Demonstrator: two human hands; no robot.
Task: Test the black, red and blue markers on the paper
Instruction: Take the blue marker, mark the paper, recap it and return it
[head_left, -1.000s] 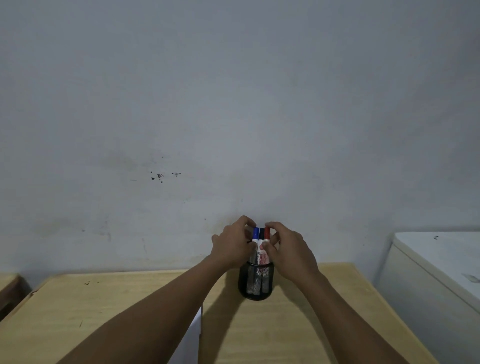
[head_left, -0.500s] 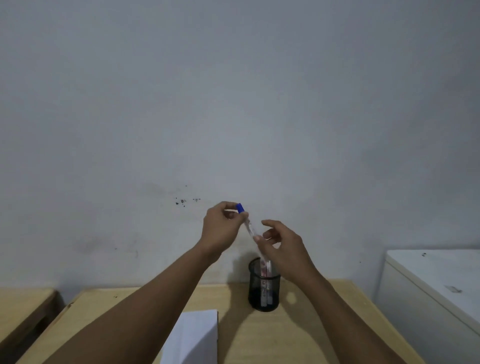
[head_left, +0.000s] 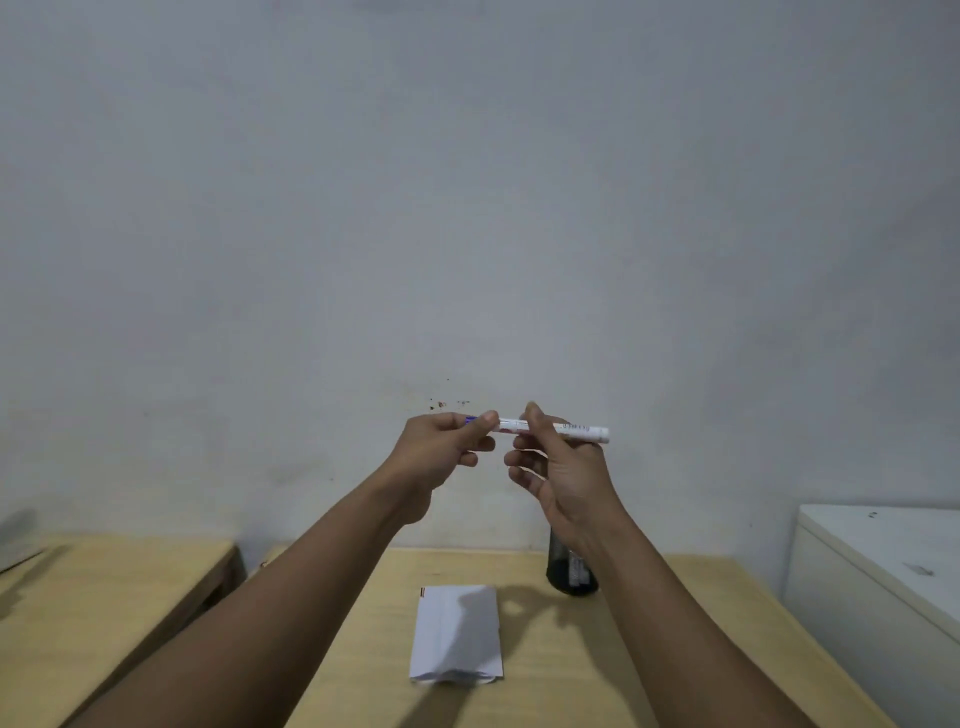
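I hold the blue marker (head_left: 579, 429) level in the air in front of the wall. Its white barrel sticks out to the right past my right hand (head_left: 563, 475), which pinches it near the middle. My left hand (head_left: 441, 457) grips its blue cap end, which is mostly hidden by my fingers. Below, a folded white sheet of paper (head_left: 457, 631) lies on the wooden table (head_left: 649, 649). A black mesh pen cup (head_left: 569, 574) stands behind the paper to the right, partly hidden by my right wrist, with other markers inside.
A second wooden table (head_left: 104, 582) sits to the left across a narrow gap. A white cabinet (head_left: 883, 566) stands to the right of the table. A grey wall rises right behind the table.
The blue marker has come out of the pen cup and turned from upright to level. Both hands rose with it, and the view dropped to show the paper.
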